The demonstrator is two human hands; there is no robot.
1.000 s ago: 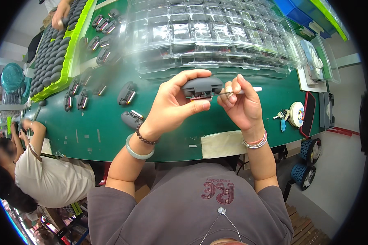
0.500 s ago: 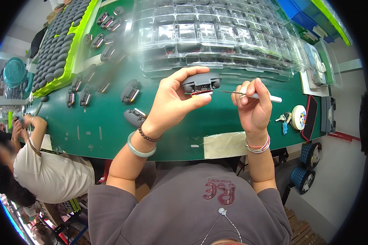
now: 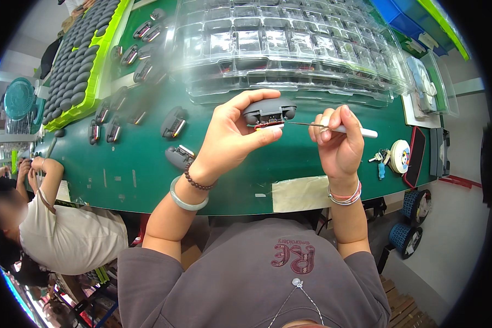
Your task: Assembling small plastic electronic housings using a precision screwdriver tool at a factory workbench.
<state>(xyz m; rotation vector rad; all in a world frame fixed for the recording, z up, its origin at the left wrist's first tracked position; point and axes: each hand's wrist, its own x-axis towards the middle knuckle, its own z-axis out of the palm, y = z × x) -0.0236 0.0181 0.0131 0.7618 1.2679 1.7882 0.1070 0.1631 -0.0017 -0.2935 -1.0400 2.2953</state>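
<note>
My left hand (image 3: 227,134) is closed round a dark grey rounded plastic housing (image 3: 269,107), thumb below and fingers behind it. Its near side shows a small metal port and a strip of red and white along the lower edge. In my right hand (image 3: 340,136) is a thin metal-tipped tool with a white handle (image 3: 358,131), pinched between thumb and fingers. The tool's tip points left, close to the housing's right end; whether it touches cannot be made out. Similar grey housings (image 3: 174,122) with shiny inner parts lie on the green table to the left.
Stacked clear plastic trays (image 3: 276,44) fill the back. Rows of grey covers sit in a lime-green tray (image 3: 95,76) at far left. Keys (image 3: 378,157), a round white case (image 3: 399,156) and a red-edged dark slab (image 3: 415,156) lie right. A co-worker (image 3: 71,235) works at left.
My hands, the housing and the tool stay almost where they were. The co-worker at left has shifted head and hands slightly.
</note>
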